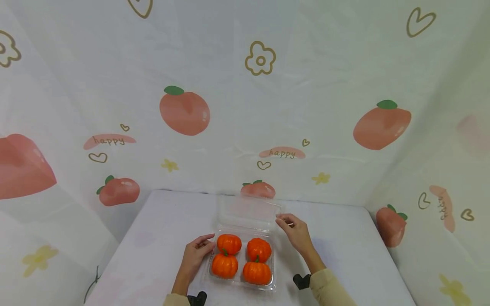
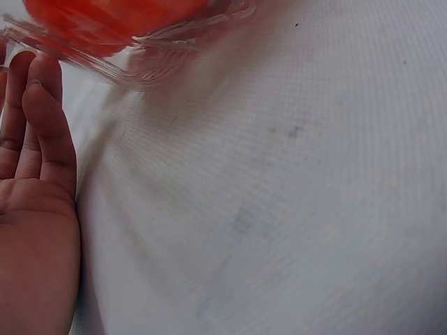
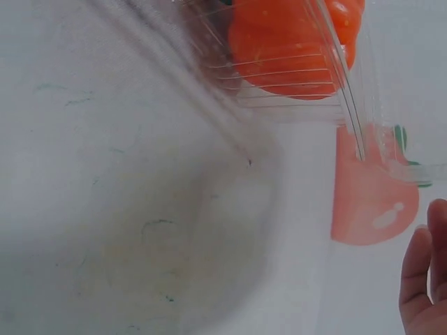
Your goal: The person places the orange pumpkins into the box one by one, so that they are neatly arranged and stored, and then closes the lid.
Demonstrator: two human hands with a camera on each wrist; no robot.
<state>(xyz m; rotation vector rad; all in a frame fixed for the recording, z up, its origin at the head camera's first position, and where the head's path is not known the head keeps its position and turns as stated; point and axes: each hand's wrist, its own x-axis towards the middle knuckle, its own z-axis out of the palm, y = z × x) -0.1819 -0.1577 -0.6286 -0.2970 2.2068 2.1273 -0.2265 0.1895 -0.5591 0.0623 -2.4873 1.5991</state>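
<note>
A clear plastic clamshell box sits on the white table and holds several small orange pumpkins. Its clear lid stands open at the back. My left hand lies against the box's left side with straight fingers, just short of the box's rim. My right hand is at the lid's right corner. In the right wrist view its fingers are straight and apart from the lid edge. A pumpkin shows through the box wall.
The white table is walled on three sides by a cloth backdrop printed with peaches, flowers and hearts. Bare tabletop lies to the left and right of the box.
</note>
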